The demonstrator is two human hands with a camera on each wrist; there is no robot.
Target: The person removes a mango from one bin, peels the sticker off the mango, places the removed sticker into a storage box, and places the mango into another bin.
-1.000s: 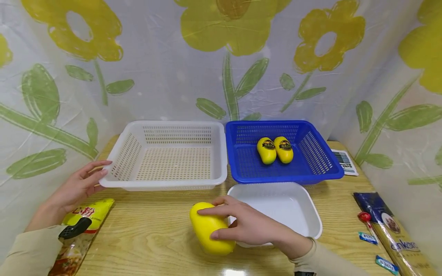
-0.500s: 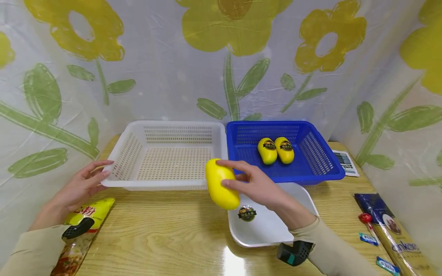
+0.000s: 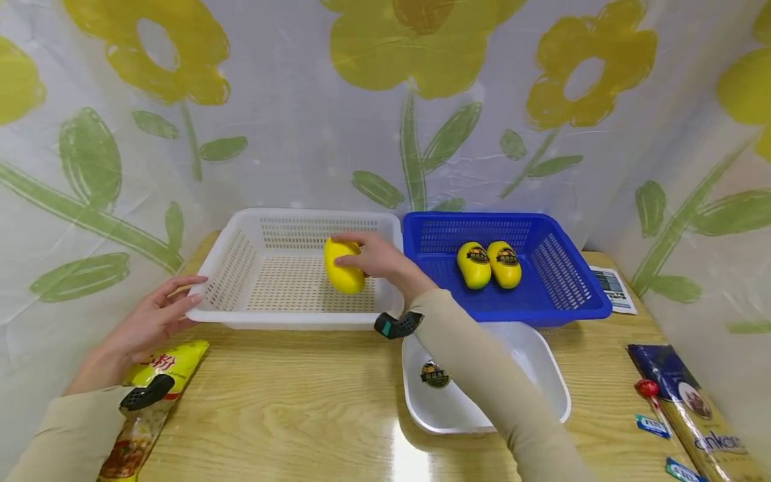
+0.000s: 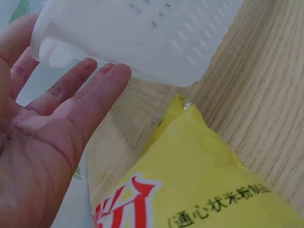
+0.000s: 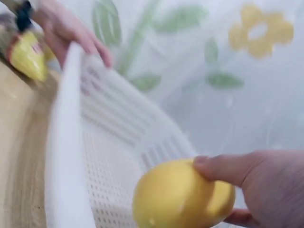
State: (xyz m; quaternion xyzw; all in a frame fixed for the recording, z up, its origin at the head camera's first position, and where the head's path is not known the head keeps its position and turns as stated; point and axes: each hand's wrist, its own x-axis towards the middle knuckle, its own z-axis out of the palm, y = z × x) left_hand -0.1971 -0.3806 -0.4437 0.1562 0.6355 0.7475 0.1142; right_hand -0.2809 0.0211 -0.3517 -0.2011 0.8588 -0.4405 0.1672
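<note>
- Packet (image 3: 693, 410) marked "ankara" lines the table's (image 3: 289, 402) right edge.
- Yellow bag (image 4: 204, 161), left edge, reads "通心状米粉".
- Right hand (image 3: 383, 258) pinches a mango (image 3: 339, 277) over the white basket (image 3: 301, 320), near back edge; left hand (image 3: 153, 320), fingers extended, touches its rim.

Wood-grain table (image 3: 289, 395) supports blue basket (image 3: 560, 274), with white basket (image 3: 295, 320) left of it, white basin (image 3: 536, 361) in front, printed card (image 3: 616, 291) right.
</note>
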